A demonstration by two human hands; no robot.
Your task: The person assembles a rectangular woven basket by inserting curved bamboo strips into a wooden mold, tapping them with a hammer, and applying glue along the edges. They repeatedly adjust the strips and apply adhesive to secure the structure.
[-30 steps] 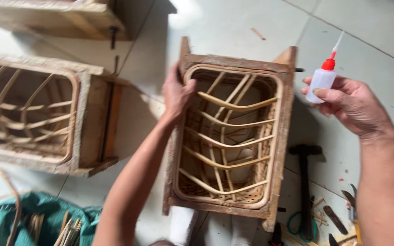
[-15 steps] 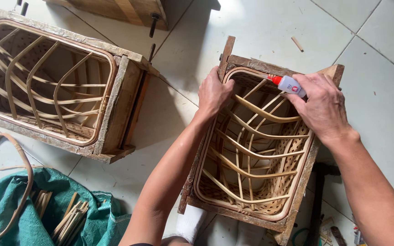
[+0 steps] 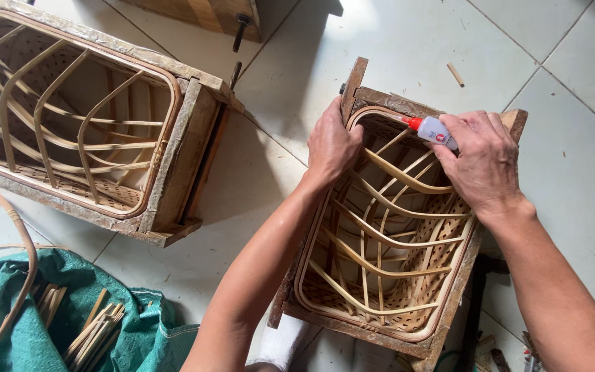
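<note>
A wooden mould frame (image 3: 464,289) holds a woven rattan basket with curved ribs (image 3: 380,238) in front of me. My left hand (image 3: 332,146) presses on the frame's upper left rim. My right hand (image 3: 480,162) grips a small white glue bottle with a red nozzle (image 3: 432,128). The nozzle tip points left at the rim near the frame's top edge.
A second, larger wooden frame with a rattan basket (image 3: 77,124) lies at the upper left. A green sack (image 3: 49,320) with bundled cane strips (image 3: 98,331) sits at the lower left beside a bent cane hoop (image 3: 25,248). Tools lie at the lower right on the tiled floor (image 3: 559,48).
My right hand brought the glue bottle from off to the right down onto the basket's top rim. The view shifted, so both frames moved right and lower.
</note>
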